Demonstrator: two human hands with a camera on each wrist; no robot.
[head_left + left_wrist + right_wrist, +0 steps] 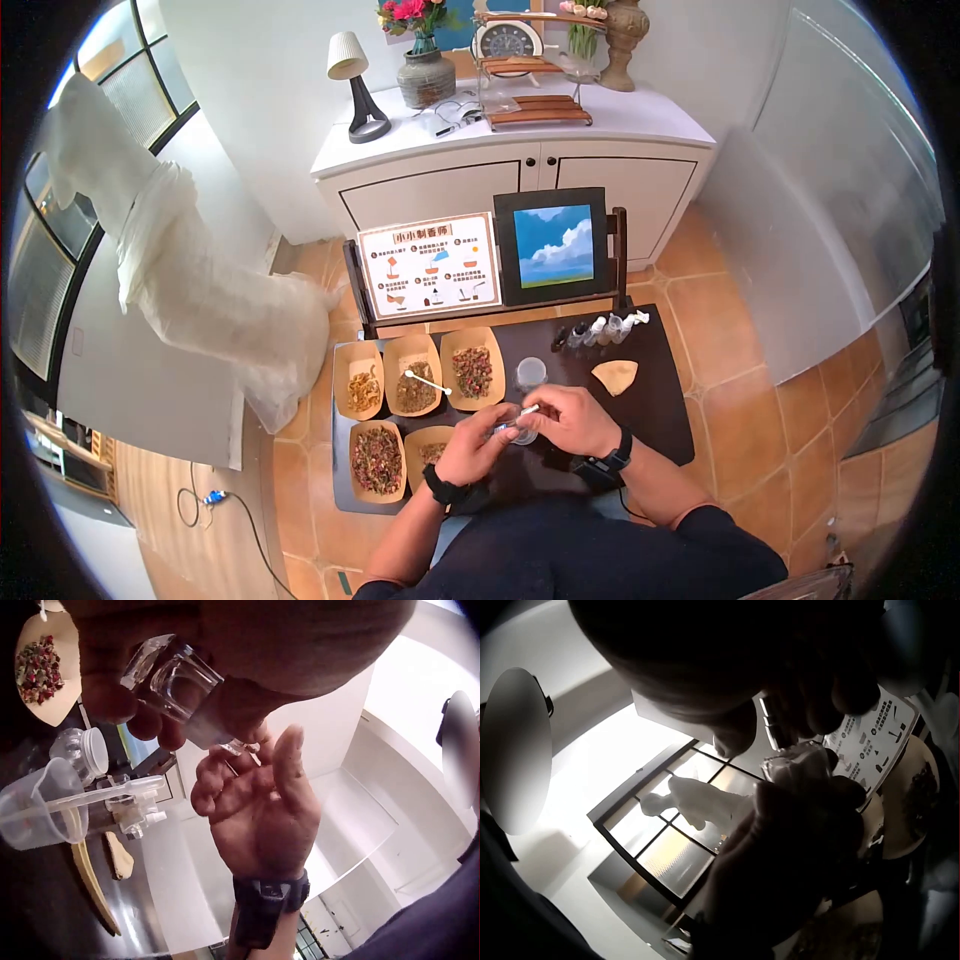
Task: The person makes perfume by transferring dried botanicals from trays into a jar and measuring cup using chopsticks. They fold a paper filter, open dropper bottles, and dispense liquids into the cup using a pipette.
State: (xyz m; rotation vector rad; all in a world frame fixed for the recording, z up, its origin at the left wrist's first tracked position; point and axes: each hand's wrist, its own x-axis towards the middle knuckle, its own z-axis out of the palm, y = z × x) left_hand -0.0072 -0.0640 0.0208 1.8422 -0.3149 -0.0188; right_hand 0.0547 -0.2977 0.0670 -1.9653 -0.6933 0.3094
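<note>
My left hand point(472, 447) grips a small clear glass bottle point(180, 684), tilted, with its thick base among the fingers. Close against it, my right hand point(577, 422) pinches a slim silvery piece point(769, 724) at the bottle's neck. Whether the piece is inside the neck or only touching it, I cannot tell. In the left wrist view the right hand point(262, 806) has its palm facing the camera and its thumb raised. The right wrist view is dark, with the left hand point(769, 862) under the bottle. Both hands are above the dark table point(650, 400).
Paper trays of dried petals point(472, 372) stand at left, one with a white spoon point(428, 382) across it. A plastic cup point(46, 806), a lidded jar point(79, 754) and several small bottles point(598, 330) stand beyond the hands. A tan wedge point(615, 376) lies at right; an instruction board point(430, 268) stands behind.
</note>
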